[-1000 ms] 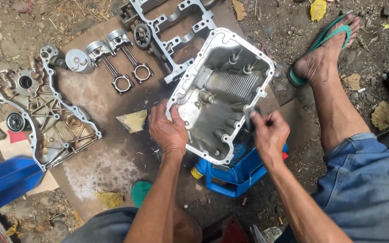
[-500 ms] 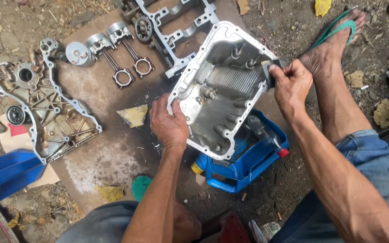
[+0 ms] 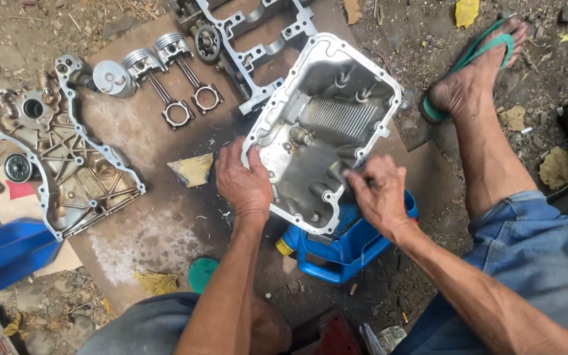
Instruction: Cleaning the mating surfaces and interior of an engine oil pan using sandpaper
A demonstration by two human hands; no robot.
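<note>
Single head view, looking steeply down, close to ground

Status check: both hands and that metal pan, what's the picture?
Left hand has a grip on the oil pan rim. Right hand inside the pan, fingers pinched; contents unclear. Pan rests on blue container. Nothing blocking.

R hand point(image 3: 379, 194) off pan's far rim → back at near edge | oil pan point(image 3: 327, 125) tilted slightly

Ground: bare dirt point(image 3: 547, 79) with small stones and twigs.
Leaves: dry yellow leaves point(image 3: 467, 11) scattered about.
Work surface: flat brown cardboard sheet point(image 3: 139, 223), stained, lying on the dirt.
Light: even daylight, outdoors.
</note>
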